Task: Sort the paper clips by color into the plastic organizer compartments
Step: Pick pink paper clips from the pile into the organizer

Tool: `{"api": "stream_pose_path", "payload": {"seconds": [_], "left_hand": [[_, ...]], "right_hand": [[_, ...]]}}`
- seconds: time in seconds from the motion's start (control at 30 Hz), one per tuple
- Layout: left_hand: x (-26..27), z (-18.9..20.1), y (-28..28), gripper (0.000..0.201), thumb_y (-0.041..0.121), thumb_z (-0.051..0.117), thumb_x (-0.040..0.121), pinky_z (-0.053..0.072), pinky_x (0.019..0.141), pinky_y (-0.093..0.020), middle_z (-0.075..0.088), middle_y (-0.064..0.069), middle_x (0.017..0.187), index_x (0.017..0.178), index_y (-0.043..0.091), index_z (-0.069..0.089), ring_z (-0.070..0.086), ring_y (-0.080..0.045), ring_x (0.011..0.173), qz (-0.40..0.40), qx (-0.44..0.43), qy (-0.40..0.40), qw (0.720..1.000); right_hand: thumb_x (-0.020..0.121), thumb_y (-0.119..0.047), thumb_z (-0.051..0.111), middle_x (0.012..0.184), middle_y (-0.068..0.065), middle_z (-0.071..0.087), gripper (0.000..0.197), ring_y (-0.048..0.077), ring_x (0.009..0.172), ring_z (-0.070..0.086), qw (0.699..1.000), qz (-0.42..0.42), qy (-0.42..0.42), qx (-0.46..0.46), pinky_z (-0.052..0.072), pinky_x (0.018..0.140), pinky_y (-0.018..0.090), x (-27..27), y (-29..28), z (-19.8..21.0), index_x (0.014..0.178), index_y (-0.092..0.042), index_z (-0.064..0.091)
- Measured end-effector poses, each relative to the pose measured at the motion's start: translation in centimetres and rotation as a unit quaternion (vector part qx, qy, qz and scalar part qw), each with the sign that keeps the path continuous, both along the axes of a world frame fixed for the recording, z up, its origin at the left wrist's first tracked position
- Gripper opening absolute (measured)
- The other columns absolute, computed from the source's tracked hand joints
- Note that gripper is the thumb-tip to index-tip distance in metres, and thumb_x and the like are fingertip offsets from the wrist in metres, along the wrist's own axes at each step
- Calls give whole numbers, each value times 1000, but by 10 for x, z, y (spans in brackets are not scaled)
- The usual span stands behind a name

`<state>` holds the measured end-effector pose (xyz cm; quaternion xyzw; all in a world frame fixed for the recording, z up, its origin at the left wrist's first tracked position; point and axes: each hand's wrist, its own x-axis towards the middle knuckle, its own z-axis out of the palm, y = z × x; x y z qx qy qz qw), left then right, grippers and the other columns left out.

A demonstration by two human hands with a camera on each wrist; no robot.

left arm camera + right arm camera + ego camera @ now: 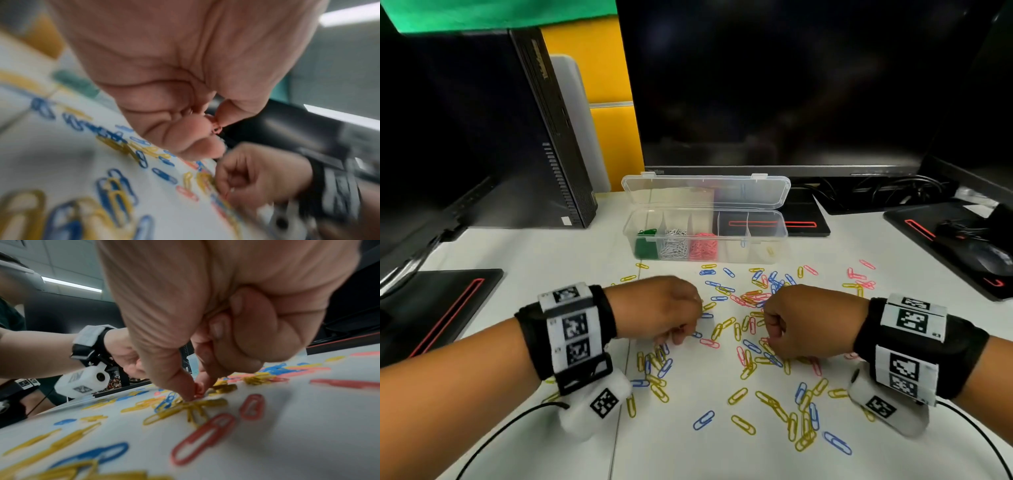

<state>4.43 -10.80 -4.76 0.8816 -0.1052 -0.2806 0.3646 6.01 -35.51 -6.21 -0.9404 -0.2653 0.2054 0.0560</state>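
Yellow, blue and pink paper clips [743, 394] lie scattered over the white table. The clear organizer [777, 255] stands at the back with its lid up; it holds green clips [645, 245], white clips [674, 245] and pink clips [703, 246] in its left three compartments. My left hand [678, 337] hovers low over the clips with its fingers curled; in the blurred left wrist view its thumb and forefinger [228, 113] pinch a small reddish clip end. My right hand [197, 392] reaches down to the table and pinches a pink paper clip [199, 389] among yellow ones.
A dark monitor [791, 85] stands behind the organizer and a black PC tower [558, 137] at the back left. Black pads with red stripes [438, 308] lie left, right and behind. A mouse and cables [983, 253] sit at the far right.
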Motion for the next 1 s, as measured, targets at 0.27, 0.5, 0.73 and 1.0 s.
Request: {"api": "stream_pose_path", "payload": {"seconds": [0.27,0.5,0.73,1.0], "left_hand": [[9,-2,-3,19,7,50,82,28,43,-22,50,-5,59,69,5,63,41,-15,46,139,-156,118,971],[8,-3,-11,10,12,66,93,45,53,-21,67,1,74,94,10,76,56,-10,56,22,-74,50,996],[-9,-15,-23,25,39,50,100,54,80,-36,62,4,101,110,25,68,61,-23,90,-255,345,-313,847],[-9,-20,-31,24,32,44,95,50,72,-32,60,-2,95,108,18,59,58,-28,80,-238,355,-281,859]], "right_hand": [[82,-20,56,71,2,47,9,10,53,38,931,-92,240,260,36,48,18,26,-15,18,76,-15,52],[60,-7,68,73,9,48,28,14,50,39,589,-203,506,597,39,37,22,53,-34,8,86,-7,59],[90,-25,67,80,-28,66,11,-3,72,59,990,28,27,139,48,72,18,34,0,17,88,-34,74],[93,-34,58,97,-15,67,13,9,89,56,989,137,-62,-8,49,77,26,30,13,9,101,-33,69]]}}
